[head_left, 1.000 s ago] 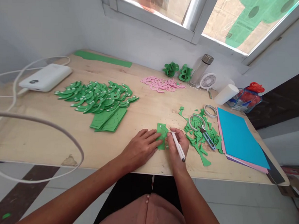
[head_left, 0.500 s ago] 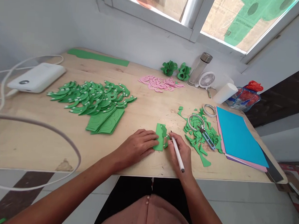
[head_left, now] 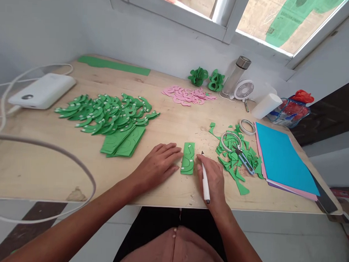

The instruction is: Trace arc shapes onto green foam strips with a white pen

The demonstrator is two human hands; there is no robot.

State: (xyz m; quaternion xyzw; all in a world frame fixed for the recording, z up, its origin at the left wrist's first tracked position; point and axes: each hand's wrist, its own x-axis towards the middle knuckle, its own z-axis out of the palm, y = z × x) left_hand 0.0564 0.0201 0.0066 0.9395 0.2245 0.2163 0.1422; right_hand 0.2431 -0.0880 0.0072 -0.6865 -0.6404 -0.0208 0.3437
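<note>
A green paper strip [head_left: 187, 159] lies on the table between my hands, with a curved green piece bearing small white tabs on top of it. My left hand [head_left: 159, 165] rests flat on the table at the strip's left side, fingers spread and holding nothing. On the right, my right hand [head_left: 213, 178] is closed around a white marker [head_left: 205, 185], its dark tip pointing up and away from me. Left of my hands are green rectangles with drawn curves [head_left: 124, 141] and a heap of cut green curved pieces [head_left: 106, 113].
Green scraps [head_left: 233, 160] lie to the right with a tape roll [head_left: 247, 127] and scissors [head_left: 246, 162]. Farther right are coloured sheets [head_left: 285, 161]. Pink cutouts [head_left: 187, 96], a bottle [head_left: 236, 76] and a small fan [head_left: 244, 89] stand or lie behind. A power bank [head_left: 44, 90] is far left.
The curved green piece now lies over the strip instead of at its right side. My left fingers have come off the strip, and my right hand has moved slightly away with the marker.
</note>
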